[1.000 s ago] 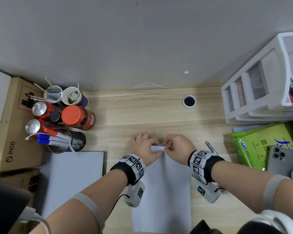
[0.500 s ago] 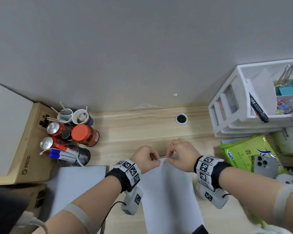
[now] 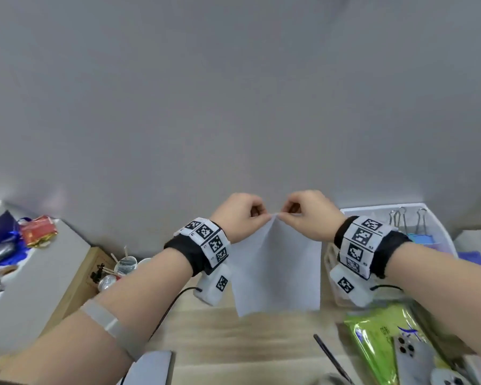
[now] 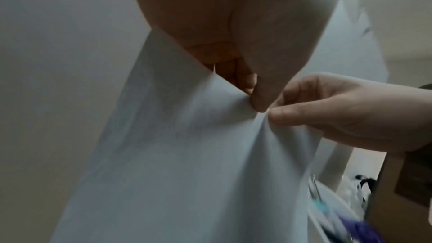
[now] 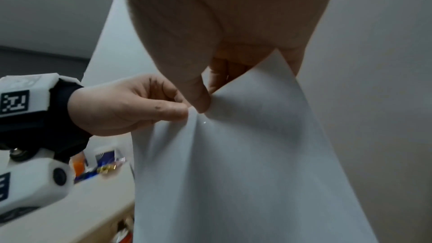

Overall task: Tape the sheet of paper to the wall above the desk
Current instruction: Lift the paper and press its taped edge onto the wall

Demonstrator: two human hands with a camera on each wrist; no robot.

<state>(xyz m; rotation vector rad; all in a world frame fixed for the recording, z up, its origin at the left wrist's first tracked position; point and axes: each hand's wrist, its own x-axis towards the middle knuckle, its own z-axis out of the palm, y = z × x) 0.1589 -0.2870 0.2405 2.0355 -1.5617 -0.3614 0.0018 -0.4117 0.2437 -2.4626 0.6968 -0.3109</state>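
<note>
Grey wall (image 3: 233, 93): plain and matt, it fills the upper two thirds of the head view and meets the worktop behind the hands. Worktop (image 3: 261, 337): pale wood grain, bare in a strip at the lower centre and crowded at both sides. Grey-topped box (image 3: 34, 279): stands at the left, carrying a dark blue tin (image 3: 0, 220) and a red packet (image 3: 38, 231). White plastic organiser (image 3: 439, 226): stands at the right against the wall, with metal binder clips (image 3: 406, 220) standing up in its top tray. Sheet of paper (image 3: 275, 268): white, raised off the worktop and hanging in front of the wall, its top edge gathered to a point between the hands and its lower edge free just above the wood. Green packet (image 3: 372, 343): lies at the lower right, with a silver phone (image 3: 411, 357) on top of it. Black pen (image 3: 331, 357): lies slantwise on the wood, just left of the packet. Cups and cans (image 3: 122, 270): blurred, clustered beside the box. Left hand (image 3: 239, 215): curled, thumb and forefinger pinching the sheet's top edge. Right hand (image 3: 308, 215): likewise curled and pinching the same edge, its fingertips almost touching those of the left. Both wrists wear black bands with square coded markers. Whether tape lies between the fingers cannot be told.
</note>
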